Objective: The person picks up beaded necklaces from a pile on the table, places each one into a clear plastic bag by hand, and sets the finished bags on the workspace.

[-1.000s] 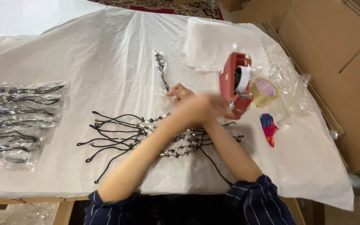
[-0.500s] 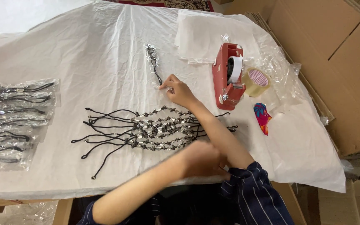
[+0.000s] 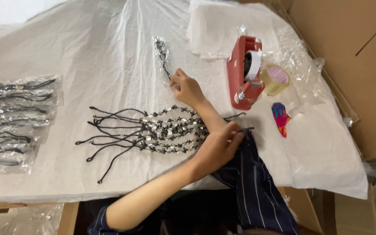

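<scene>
Head view shows your left hand (image 3: 217, 147) has dropped back from the tape dispenser (image 3: 244, 72) to your right sleeve (image 3: 249, 165), fingers curled on the cuff. Your right hand (image 3: 187, 87) has stayed far, fingertips pinching the bagged necklace's (image 3: 162, 52) near end. Loose necklaces (image 3: 153, 130) lie between your hands.

Table (image 3: 22, 204) under white sheet (image 3: 88, 52): beaded cords (image 3: 153, 130) centre, bagged cords (image 3: 14, 117) left, red tape dispenser (image 3: 242, 74), tape roll (image 3: 276, 79) upper right.
</scene>
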